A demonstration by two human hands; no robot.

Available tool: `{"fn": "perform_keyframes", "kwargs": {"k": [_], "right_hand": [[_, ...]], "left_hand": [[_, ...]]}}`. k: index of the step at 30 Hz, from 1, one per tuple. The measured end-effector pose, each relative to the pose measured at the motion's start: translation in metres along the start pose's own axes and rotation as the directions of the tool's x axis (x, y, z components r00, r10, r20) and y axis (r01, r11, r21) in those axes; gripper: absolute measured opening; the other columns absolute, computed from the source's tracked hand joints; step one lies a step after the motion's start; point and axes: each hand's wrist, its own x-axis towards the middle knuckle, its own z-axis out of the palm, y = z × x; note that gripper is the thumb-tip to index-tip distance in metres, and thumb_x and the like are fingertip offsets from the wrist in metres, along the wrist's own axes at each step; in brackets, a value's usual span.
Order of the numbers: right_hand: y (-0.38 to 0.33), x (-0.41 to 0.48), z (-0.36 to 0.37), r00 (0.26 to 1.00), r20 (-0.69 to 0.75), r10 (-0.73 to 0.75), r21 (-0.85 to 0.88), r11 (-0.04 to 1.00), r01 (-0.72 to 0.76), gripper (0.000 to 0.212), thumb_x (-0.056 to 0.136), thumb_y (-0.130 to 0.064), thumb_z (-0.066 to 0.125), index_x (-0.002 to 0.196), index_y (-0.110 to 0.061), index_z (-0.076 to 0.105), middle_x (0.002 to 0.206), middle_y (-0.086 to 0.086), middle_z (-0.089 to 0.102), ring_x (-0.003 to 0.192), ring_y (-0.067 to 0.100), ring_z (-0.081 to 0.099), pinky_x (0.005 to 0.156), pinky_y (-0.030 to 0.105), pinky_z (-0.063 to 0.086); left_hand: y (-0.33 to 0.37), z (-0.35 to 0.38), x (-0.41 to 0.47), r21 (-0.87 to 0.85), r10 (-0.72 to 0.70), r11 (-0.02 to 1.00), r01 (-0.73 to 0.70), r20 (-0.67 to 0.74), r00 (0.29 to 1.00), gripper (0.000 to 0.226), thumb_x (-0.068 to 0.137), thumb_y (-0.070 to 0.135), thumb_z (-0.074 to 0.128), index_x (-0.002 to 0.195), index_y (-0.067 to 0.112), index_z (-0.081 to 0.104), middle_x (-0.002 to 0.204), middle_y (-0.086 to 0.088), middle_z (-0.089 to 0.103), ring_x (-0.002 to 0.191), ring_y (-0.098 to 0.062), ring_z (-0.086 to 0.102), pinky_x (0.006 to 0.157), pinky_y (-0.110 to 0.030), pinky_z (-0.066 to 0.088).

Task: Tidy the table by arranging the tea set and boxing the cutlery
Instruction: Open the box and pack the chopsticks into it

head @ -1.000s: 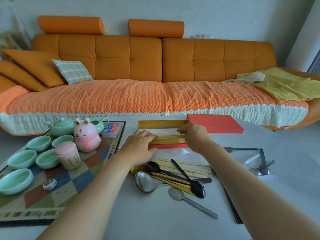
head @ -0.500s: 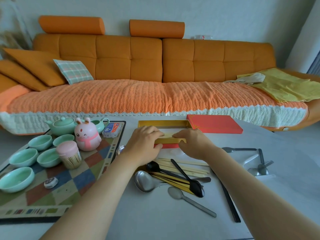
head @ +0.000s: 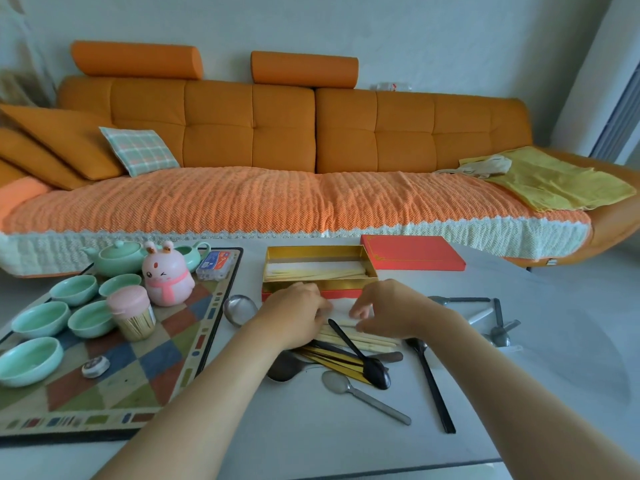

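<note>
1. I'd gather the pale chopsticks point(head: 360, 336) into one bundle, ends level, then lift them lengthwise into the box point(head: 318, 270) just behind.
2. My left hand point(head: 298, 315) lies curled on them; whether it pinches, I cannot tell. My right hand point(head: 388, 310) has fingers bent, tips touching them.
3. Chopsticks: slim, smooth. Box: shiny gold card, already holding several.

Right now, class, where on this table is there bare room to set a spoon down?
Bare tabletop lies right of the long black utensil, and along the near edge below the steel spoon. It is crowded between the checkered mat and that utensil, where both hands work before the gold box.
</note>
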Motion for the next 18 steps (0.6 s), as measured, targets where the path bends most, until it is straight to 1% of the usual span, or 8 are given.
{"fn": "perform_keyframes", "kwargs": {"k": [3,5,8,11,12,14,16,18], "right_hand": [[0.002,-0.002,0.003,0.998,-0.03,0.054,0.028,0.998,-0.053,0.013,0.084,-0.039,0.073,0.096,-0.033,0.075,0.094,-0.018,0.068,0.079,-0.004,0.056,0.075,0.019,0.045],[0.002,-0.002,0.006,0.996,-0.038,0.081,0.069,0.995,-0.078,0.009,0.084,-0.037,0.073,0.09,-0.032,0.076,0.092,-0.018,0.068,0.08,-0.004,0.058,0.074,0.02,0.045],[0.0,0.0,0.008,0.992,-0.04,0.118,0.129,0.985,-0.112,0.004,0.086,-0.03,0.07,0.086,-0.03,0.074,0.087,-0.018,0.066,0.082,-0.002,0.059,0.073,0.018,0.045],[-0.002,0.003,0.01,0.991,-0.033,0.128,0.195,0.974,-0.119,0.009,0.088,-0.021,0.069,0.093,-0.028,0.071,0.083,-0.019,0.065,0.079,-0.006,0.058,0.069,0.011,0.042],[-0.002,0.005,0.01,0.991,-0.026,0.135,0.211,0.969,-0.127,0.011,0.088,-0.02,0.069,0.096,-0.027,0.071,0.085,-0.019,0.064,0.081,-0.005,0.058,0.07,0.012,0.043],[-0.002,0.009,0.01,0.989,0.006,0.151,0.229,0.962,-0.148,0.015,0.087,-0.019,0.071,0.101,-0.024,0.071,0.091,-0.016,0.065,0.088,0.002,0.061,0.079,0.017,0.047],[-0.001,0.012,0.009,0.986,0.042,0.16,0.229,0.959,-0.165,0.016,0.086,-0.02,0.073,0.102,-0.024,0.072,0.095,-0.013,0.065,0.093,0.006,0.062,0.086,0.023,0.049],[-0.001,0.014,0.009,0.987,0.067,0.148,0.217,0.963,-0.159,0.015,0.087,-0.019,0.072,0.101,-0.025,0.073,0.095,-0.013,0.065,0.094,0.008,0.062,0.088,0.026,0.051]], "left_hand": [[0.002,0.003,0.002,-0.007,-0.016,1.0,0.016,0.002,1.0,0.027,0.099,0.037,0.047,0.118,0.035,0.067,0.104,0.011,0.052,0.105,-0.015,0.052,0.073,-0.03,0.041],[0.002,0.004,0.003,-0.012,-0.011,1.0,0.011,-0.011,1.0,0.03,0.099,0.037,0.049,0.123,0.034,0.066,0.105,0.013,0.051,0.107,-0.014,0.051,0.074,-0.028,0.04],[0.003,0.004,0.003,-0.019,-0.004,1.0,0.003,-0.022,1.0,0.029,0.098,0.036,0.051,0.122,0.034,0.066,0.104,0.014,0.05,0.108,-0.012,0.051,0.077,-0.029,0.043],[0.002,0.003,0.003,-0.038,-0.023,0.999,0.022,-0.019,1.0,0.026,0.097,0.037,0.054,0.119,0.035,0.067,0.107,0.013,0.053,0.108,-0.012,0.05,0.08,-0.031,0.046],[0.001,0.004,0.003,-0.046,-0.031,0.999,0.03,-0.02,0.999,0.025,0.097,0.038,0.054,0.119,0.035,0.066,0.107,0.012,0.053,0.107,-0.012,0.05,0.08,-0.031,0.046],[-0.001,0.006,0.004,-0.064,-0.044,0.997,0.043,-0.02,0.999,0.024,0.097,0.038,0.056,0.117,0.035,0.067,0.107,0.011,0.053,0.106,-0.013,0.051,0.079,-0.031,0.046],[-0.002,0.008,0.005,-0.081,-0.054,0.995,0.052,-0.022,0.998,0.02,0.096,0.037,0.057,0.113,0.035,0.067,0.105,0.011,0.052,0.103,-0.013,0.052,0.078,-0.03,0.045],[-0.003,0.009,0.006,-0.093,-0.054,0.994,0.051,-0.027,0.998,0.017,0.096,0.035,0.057,0.109,0.035,0.067,0.104,0.012,0.051,0.1,-0.012,0.051,0.076,-0.029,0.044]]}}
